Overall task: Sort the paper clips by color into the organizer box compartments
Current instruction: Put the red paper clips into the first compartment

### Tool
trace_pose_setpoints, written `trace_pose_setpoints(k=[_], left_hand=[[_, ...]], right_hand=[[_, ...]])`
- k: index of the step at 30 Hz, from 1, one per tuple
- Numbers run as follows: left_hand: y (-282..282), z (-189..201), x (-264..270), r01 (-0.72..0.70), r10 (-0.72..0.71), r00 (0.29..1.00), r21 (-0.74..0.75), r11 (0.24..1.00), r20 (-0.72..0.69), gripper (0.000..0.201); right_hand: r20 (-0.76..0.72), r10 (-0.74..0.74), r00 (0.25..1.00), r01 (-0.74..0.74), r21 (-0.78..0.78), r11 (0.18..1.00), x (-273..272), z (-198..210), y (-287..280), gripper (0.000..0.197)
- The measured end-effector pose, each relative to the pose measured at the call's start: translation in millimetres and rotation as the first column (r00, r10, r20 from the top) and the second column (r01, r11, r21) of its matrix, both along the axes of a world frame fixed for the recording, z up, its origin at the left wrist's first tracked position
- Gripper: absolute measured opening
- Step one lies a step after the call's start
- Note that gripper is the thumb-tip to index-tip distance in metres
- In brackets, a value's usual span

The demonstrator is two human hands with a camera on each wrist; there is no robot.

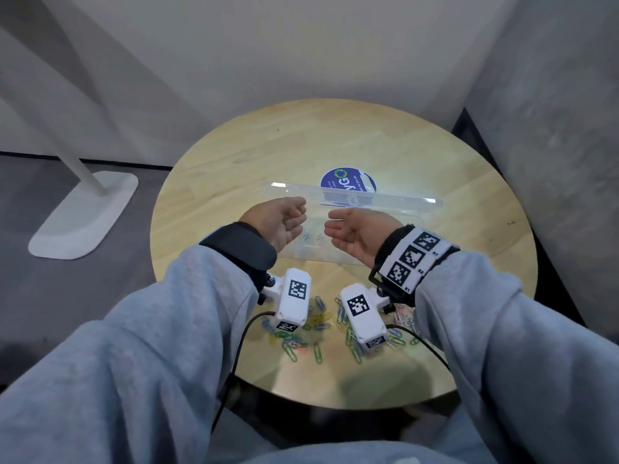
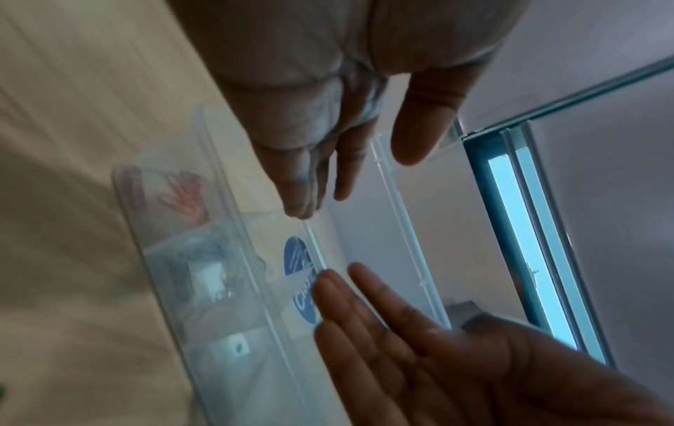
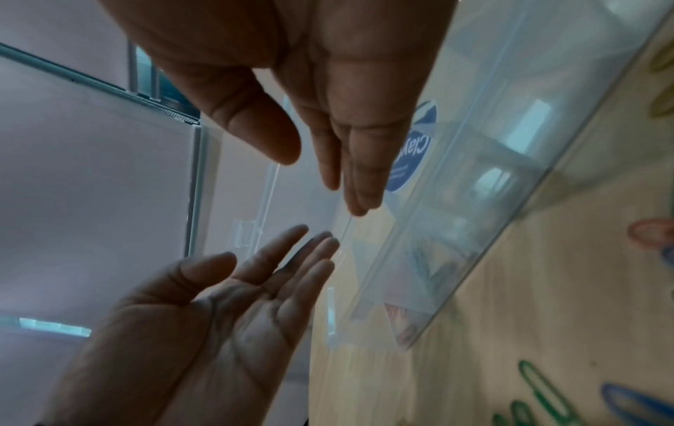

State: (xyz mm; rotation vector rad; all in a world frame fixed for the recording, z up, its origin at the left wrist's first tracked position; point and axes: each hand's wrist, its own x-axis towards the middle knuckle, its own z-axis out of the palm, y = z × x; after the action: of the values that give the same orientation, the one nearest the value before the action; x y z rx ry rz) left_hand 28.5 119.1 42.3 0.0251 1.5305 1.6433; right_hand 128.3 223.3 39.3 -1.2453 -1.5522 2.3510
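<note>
A clear organizer box [image 1: 311, 254] lies at the middle of the round table, its lid [image 1: 385, 200] raised behind it. One compartment holds red clips [image 2: 182, 196] and another holds silver clips [image 2: 206, 253]. My left hand [image 1: 289, 217] and right hand [image 1: 340, 226] hover palm-up over the box, fingertips facing each other a short gap apart. Both are empty, with relaxed fingers. The fingertips [image 3: 359, 201] of the right hand lie close to the lid's edge; whether they touch it I cannot tell. Loose coloured paper clips [image 1: 321, 329] are scattered near the table's front edge, under my wrists.
A round blue sticker [image 1: 348, 184] sits on the table [image 1: 268, 145] behind the lid. Grey walls close off the back and right. A white lamp base [image 1: 83, 216] stands on the floor at left. Black cables [image 1: 234, 363] hang off the front edge.
</note>
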Motion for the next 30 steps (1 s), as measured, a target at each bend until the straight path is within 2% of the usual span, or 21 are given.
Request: trace_pose_setpoints(k=[2, 4, 6, 8, 10, 14, 16, 19, 23, 26, 28, 30], left_hand=[[-7.7, 2.4, -2.0, 0.089, -0.099, 0.989, -0.089, 0.992, -0.109, 0.030], [-16.7, 4.7, -3.6, 0.200, -0.261, 0.937, -0.256, 0.946, -0.232, 0.028], [-26.3, 5.7, -3.7, 0.257, -0.461, 0.816, -0.495, 0.830, -0.349, 0.024], [-35.2, 2.8, -2.0, 0.245, -0.654, 0.647, -0.706, 0.665, -0.392, 0.021], [-42.3, -2.4, 1.1, 0.211, -0.782, 0.522, -0.837, 0.505, -0.340, 0.020], [-49.5, -14.0, 8.5, 0.164, -0.872, 0.435, -0.932, 0.322, -0.224, 0.026], [-49.8, -18.8, 13.2, 0.161, -0.917, 0.359, -0.956, 0.245, -0.174, 0.023], [-47.4, -29.4, 19.5, 0.193, -0.952, 0.252, -0.955, 0.226, -0.174, 0.029], [-42.5, -39.8, 21.8, 0.253, -0.973, 0.138, -0.943, 0.215, -0.185, 0.030], [-40.3, -45.5, 19.5, 0.261, -0.981, 0.087, -0.946, 0.190, -0.173, 0.023], [-40.0, -50.6, 17.7, 0.255, -0.982, 0.063, -0.948, 0.189, -0.179, 0.021], [-40.3, -54.9, 15.2, 0.257, -0.979, 0.063, -0.945, 0.203, -0.193, 0.020]], right_hand=[[0.037, 0.073, 0.997, -0.076, 0.080, 0.994, 9.2, 0.9, 0.4, 0.025], [0.078, 0.116, 0.990, -0.128, 0.164, 0.978, 17.7, -1.7, 1.3, 0.023], [0.130, 0.160, 0.979, -0.188, 0.248, 0.950, 26.6, -5.8, 1.0, 0.024], [0.224, 0.231, 0.947, -0.300, 0.353, 0.886, 34.6, -10.8, -1.6, 0.023], [0.364, 0.307, 0.879, -0.455, 0.450, 0.768, 40.3, -17.0, -5.8, 0.019], [0.628, 0.379, 0.680, -0.723, 0.487, 0.490, 44.0, -22.6, -21.2, 0.003], [0.733, 0.372, 0.570, -0.820, 0.476, 0.317, 40.7, -26.5, -27.9, 0.018], [0.819, 0.339, 0.463, -0.886, 0.431, 0.170, 30.1, -31.5, -36.7, 0.028], [0.880, 0.295, 0.372, -0.927, 0.369, 0.067, 16.1, -46.6, -44.0, 0.021], [0.895, 0.275, 0.353, -0.934, 0.355, 0.041, 7.7, -56.8, -46.4, 0.024], [0.907, 0.279, 0.314, -0.948, 0.318, 0.032, 4.7, -58.4, -46.9, 0.018], [0.892, 0.298, 0.341, -0.938, 0.342, 0.050, 4.2, -63.6, -44.1, 0.014]])
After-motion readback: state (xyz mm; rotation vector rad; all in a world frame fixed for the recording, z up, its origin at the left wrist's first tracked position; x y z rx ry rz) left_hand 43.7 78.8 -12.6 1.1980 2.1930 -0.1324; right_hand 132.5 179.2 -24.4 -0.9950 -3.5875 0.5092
